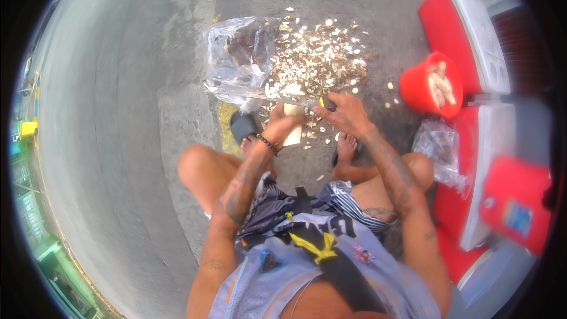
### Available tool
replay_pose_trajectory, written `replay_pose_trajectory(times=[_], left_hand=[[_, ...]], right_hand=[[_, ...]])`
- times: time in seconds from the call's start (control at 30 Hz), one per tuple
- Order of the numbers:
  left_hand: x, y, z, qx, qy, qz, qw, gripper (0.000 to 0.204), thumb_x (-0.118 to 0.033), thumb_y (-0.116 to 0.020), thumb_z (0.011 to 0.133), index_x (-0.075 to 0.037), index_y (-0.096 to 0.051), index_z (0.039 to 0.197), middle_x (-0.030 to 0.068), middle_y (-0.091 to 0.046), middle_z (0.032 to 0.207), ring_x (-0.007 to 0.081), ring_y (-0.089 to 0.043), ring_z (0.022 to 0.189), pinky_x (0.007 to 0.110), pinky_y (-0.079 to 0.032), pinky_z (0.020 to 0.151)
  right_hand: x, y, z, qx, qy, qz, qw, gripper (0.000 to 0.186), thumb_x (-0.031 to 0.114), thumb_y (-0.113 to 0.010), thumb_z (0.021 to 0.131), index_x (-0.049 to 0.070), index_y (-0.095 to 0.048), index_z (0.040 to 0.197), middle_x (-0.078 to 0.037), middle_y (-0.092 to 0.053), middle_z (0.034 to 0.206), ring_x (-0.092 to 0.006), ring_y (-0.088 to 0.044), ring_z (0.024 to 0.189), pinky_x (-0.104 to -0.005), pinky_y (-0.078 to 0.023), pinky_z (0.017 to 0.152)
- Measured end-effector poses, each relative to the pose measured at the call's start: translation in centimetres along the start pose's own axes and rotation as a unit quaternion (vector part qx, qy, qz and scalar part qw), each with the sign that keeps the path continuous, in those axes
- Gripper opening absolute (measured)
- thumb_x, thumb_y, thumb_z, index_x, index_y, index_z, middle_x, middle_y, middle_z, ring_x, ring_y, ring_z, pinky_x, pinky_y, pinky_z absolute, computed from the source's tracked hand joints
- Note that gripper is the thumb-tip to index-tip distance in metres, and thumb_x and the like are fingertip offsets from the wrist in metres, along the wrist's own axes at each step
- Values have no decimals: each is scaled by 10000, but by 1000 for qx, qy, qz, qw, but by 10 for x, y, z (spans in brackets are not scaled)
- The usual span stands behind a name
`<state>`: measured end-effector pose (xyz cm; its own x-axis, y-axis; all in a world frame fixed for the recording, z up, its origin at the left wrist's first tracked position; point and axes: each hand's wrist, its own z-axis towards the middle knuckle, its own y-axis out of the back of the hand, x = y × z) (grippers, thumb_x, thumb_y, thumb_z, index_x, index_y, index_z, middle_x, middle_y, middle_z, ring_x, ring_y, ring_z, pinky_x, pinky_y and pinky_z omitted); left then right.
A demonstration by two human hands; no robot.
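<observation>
left hand (282,123) gripped pale root piece (293,133) | right hand (347,115) gripped knife (260,95) | root looked hard, maybe slippery; hold its thick end

A: And over on the right, a red bucket (426,85) sat on the pavement (118,112), pale peeled pieces (440,82) piled inside!

B: Just beside it stood a red-and-white cooler (466,29), with a crumpled clear bag (440,147) nearer the knee.

A: Up ahead, a clear plastic bag (239,59) lay next to a wide scatter of pale peelings (316,62).

B: Black sandals (243,125) were down below.
</observation>
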<state>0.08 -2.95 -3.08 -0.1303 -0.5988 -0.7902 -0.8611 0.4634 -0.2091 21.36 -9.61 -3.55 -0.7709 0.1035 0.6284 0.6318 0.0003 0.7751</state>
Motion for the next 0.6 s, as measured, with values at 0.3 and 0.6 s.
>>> replay_pose_trajectory(times=[0.3, 0.6], left_hand=[[5, 13, 13, -1, 58, -24, 998, 555, -70, -760, 781, 41, -549, 1283, 122, -656, 1110, 205, -638, 985, 316, -516, 842], [-2, 2, -5, 69, 69, -41, 994, 580, -2, -748, 754, 16, -537, 1294, 111, -667, 1062, 199, -661, 921, 320, -544, 812]], right_hand=[[-14, -2, 2, 39, -84, -55, 994, 782, 816, -549, 803, 40, -570, 708, -146, -617, 649, -301, -639, 653, -448, -494, 638], [-20, 13, 1, 101, -238, -17, 966, 872, 824, -493, 831, 15, -679, 1101, -161, -716, 958, -293, -688, 972, -439, -523, 866]])
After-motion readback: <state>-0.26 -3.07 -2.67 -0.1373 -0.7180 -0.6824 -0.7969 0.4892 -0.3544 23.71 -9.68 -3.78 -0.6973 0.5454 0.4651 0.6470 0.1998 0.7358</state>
